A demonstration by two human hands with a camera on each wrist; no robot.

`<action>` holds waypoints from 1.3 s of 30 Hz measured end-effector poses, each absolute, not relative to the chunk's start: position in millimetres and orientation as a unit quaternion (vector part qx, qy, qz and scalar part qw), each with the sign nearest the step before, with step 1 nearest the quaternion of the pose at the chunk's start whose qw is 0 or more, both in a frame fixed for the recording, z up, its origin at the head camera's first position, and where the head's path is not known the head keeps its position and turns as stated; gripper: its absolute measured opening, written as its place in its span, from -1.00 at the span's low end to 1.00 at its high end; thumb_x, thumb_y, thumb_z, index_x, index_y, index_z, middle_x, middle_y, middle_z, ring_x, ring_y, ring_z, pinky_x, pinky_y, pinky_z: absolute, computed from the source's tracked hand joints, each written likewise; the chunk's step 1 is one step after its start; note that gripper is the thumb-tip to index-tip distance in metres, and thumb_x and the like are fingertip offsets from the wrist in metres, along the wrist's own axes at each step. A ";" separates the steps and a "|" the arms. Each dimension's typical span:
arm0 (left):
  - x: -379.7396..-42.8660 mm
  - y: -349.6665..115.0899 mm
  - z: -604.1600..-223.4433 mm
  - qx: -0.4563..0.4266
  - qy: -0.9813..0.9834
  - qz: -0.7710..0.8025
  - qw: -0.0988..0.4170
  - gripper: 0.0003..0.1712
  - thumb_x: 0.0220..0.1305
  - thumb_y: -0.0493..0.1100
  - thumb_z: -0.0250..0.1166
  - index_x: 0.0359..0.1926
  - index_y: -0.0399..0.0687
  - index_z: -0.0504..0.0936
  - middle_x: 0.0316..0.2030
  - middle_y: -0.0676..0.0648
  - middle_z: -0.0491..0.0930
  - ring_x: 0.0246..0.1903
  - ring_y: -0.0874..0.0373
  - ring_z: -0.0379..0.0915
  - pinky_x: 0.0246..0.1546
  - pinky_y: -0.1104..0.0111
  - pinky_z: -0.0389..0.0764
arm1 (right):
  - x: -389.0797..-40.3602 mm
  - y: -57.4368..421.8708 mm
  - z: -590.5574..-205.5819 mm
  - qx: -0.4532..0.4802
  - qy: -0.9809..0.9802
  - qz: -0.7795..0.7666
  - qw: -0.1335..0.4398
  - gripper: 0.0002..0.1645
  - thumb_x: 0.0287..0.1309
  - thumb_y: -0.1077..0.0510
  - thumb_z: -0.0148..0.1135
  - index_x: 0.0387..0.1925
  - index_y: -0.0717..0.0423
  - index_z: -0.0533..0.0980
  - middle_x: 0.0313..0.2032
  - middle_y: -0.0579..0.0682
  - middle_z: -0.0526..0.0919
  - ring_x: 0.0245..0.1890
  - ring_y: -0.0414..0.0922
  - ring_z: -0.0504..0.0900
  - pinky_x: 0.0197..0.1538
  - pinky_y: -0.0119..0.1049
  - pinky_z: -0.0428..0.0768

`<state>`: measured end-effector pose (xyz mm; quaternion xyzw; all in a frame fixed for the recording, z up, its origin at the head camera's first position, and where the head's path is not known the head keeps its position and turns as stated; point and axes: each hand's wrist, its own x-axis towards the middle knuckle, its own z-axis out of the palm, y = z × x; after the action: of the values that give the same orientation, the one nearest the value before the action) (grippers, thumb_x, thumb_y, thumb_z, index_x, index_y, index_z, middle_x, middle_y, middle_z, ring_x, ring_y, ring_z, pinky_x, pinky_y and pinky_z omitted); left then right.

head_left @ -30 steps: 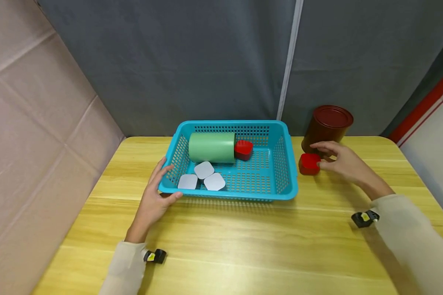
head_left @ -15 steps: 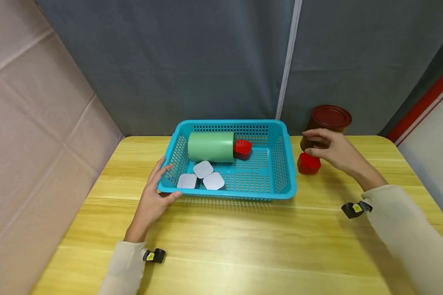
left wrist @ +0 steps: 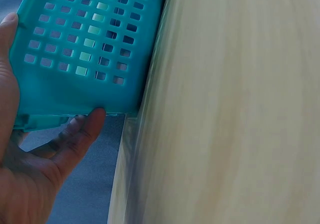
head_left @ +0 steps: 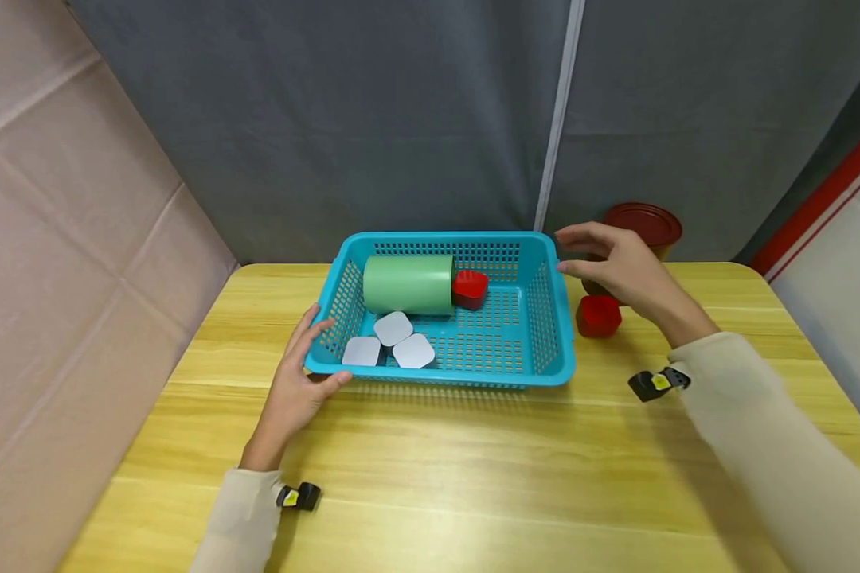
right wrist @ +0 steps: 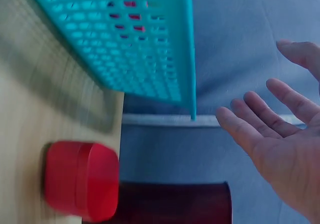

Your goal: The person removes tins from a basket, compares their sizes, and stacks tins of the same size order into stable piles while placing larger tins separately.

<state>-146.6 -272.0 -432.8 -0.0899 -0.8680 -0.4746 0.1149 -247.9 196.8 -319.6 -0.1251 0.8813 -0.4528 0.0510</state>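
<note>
The blue basket (head_left: pixel 466 379) lies with its long axis from left to right across the desk (head_left: pixel 401 485). The left hand (head_left: pixel 297 394) holds its near left corner, with thumb and fingers on the two sides of it. The right hand (head_left: pixel 627 267) is in the air just beside the basket's right end, the fingers apart and holding nothing, pointing to the basket's far right corner. To the right of the basket, on the desk, there is a small red box (head_left: pixel 598 318); the right hand is clearly nearer to it. Behind this box, also right of the basket, a dark red can (head_left: pixel 643 223) stands upright. The basket looks like plastic, with many small square holes. Inside it, a smooth green cylinder (head_left: pixel 407 284) lies on its side along the far wall, a red block (head_left: pixel 471 290) is at its right end, and three white blocks (head_left: pixel 413 350) with rounded corners sit together near the left.
</note>
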 end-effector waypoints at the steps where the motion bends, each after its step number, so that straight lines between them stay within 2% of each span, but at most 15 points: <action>1: -146.4 -271.9 -432.4 -0.089 -0.868 -0.475 0.115 -0.10 0.16 -0.26 0.58 0.49 -0.04 0.40 0.69 0.08 -0.07 0.64 -0.22 -0.14 0.46 -0.26 0.22 | -248.8 193.4 -318.5 -0.129 0.879 -0.456 0.049 -0.32 0.41 -0.05 0.33 0.45 0.06 0.42 0.42 0.16 0.51 0.42 0.13 0.48 0.26 -0.27 0.58; 4: -146.0 -271.6 -431.9 -0.092 -0.867 -0.476 0.115 -0.10 0.15 -0.27 0.57 0.49 -0.06 0.40 0.69 0.07 -0.07 0.64 -0.23 -0.14 0.46 -0.26 0.23 | -250.7 183.8 -315.1 -0.139 0.873 -0.465 0.045 -0.33 0.41 -0.01 0.34 0.43 0.10 0.43 0.40 0.18 0.53 0.43 0.14 0.47 0.40 0.12 0.49; 6: -145.9 -271.7 -431.8 -0.093 -0.866 -0.477 0.115 -0.10 0.16 -0.27 0.57 0.49 -0.06 0.39 0.69 0.07 -0.08 0.64 -0.24 -0.14 0.46 -0.27 0.22 | -252.6 178.1 -313.4 -0.143 0.871 -0.468 0.046 -0.33 0.40 -0.02 0.34 0.43 0.10 0.43 0.40 0.18 0.52 0.43 0.15 0.46 0.42 0.19 0.45; 20: -145.6 -273.0 -431.3 -0.087 -0.868 -0.475 0.117 -0.08 0.15 -0.28 0.58 0.50 -0.01 0.39 0.68 0.09 -0.07 0.65 -0.19 -0.13 0.45 -0.23 0.24 | -272.2 138.1 -310.3 -0.159 0.839 -0.516 0.072 -0.40 0.39 0.03 0.34 0.39 0.07 0.47 0.38 0.16 0.53 0.38 0.05 0.49 0.46 0.12 0.43; 26: -146.2 -273.2 -432.3 -0.092 -0.866 -0.478 0.115 -0.09 0.16 -0.28 0.57 0.50 -0.05 0.39 0.69 0.08 -0.08 0.65 -0.22 -0.16 0.47 -0.27 0.20 | -279.9 124.3 -308.3 -0.152 0.829 -0.531 0.085 -0.41 0.40 0.05 0.33 0.38 0.09 0.47 0.36 0.18 0.53 0.32 0.05 0.53 0.41 0.10 0.51; 35: -146.2 -272.0 -432.5 -0.092 -0.864 -0.481 0.115 -0.08 0.14 -0.29 0.58 0.50 -0.04 0.39 0.69 0.08 -0.08 0.65 -0.22 -0.16 0.47 -0.26 0.20 | -293.2 101.6 -313.4 -0.149 0.807 -0.565 0.085 -0.43 0.38 0.11 0.35 0.35 0.13 0.49 0.36 0.21 0.52 0.25 0.04 0.58 0.31 -0.04 0.61; 39: -146.5 -270.6 -431.8 -0.093 -0.864 -0.481 0.116 -0.08 0.13 -0.29 0.59 0.50 -0.02 0.39 0.69 0.08 -0.08 0.65 -0.20 -0.15 0.47 -0.23 0.21 | -297.8 94.4 -321.9 -0.149 0.786 -0.595 0.075 -0.44 0.36 0.15 0.36 0.34 0.13 0.51 0.35 0.19 0.54 0.23 0.03 0.59 0.34 0.01 0.58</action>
<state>-146.5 -270.6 -431.8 -0.0928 -0.8639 -0.4813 0.1159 -297.8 94.4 -321.9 -0.1492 0.7860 -0.5953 0.0748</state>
